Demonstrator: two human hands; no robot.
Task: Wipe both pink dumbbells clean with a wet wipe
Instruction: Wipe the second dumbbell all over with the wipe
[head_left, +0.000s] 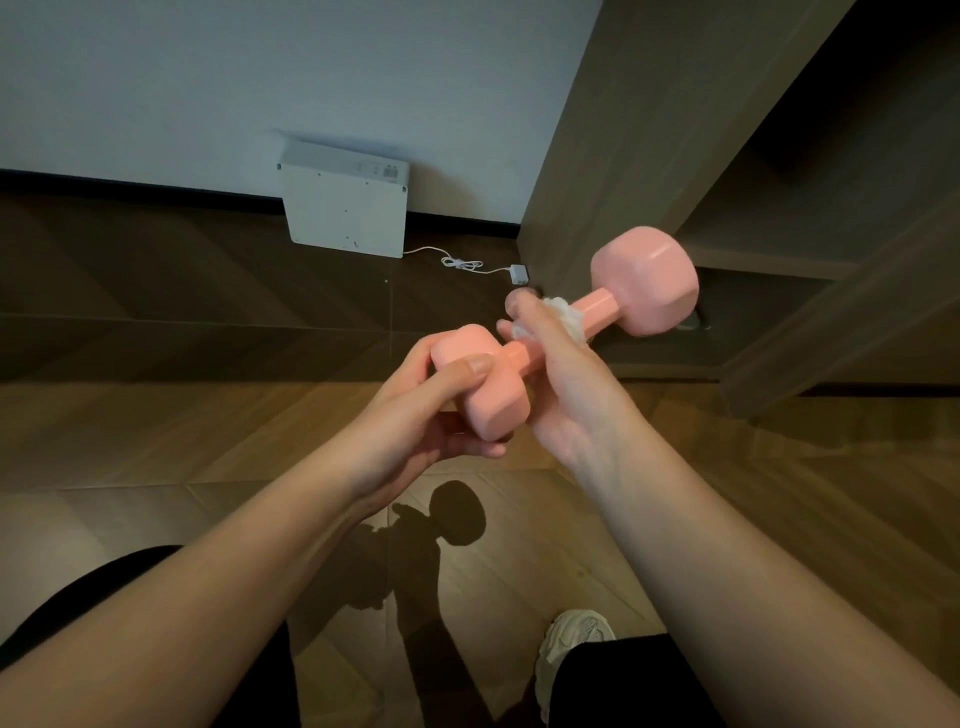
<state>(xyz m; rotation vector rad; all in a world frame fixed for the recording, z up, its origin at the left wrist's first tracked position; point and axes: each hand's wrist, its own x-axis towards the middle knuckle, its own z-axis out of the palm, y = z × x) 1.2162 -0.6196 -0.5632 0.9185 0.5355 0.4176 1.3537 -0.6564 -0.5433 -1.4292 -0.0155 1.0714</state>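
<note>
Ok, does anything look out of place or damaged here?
Nothing wrong with the work: left hand grips the pink dumbbell by one head, right hand wraps the wet wipe round the handle. Only oddity: a white panel leans on the wall, its cable loose on the floor.

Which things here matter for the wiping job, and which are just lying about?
Job: pink dumbbell, gripped by the left hand; wet wipe, wrapped round its bar by the right hand. No second dumbbell in view.
Lying about: white panel; charger cable; wooden shelving.
</note>
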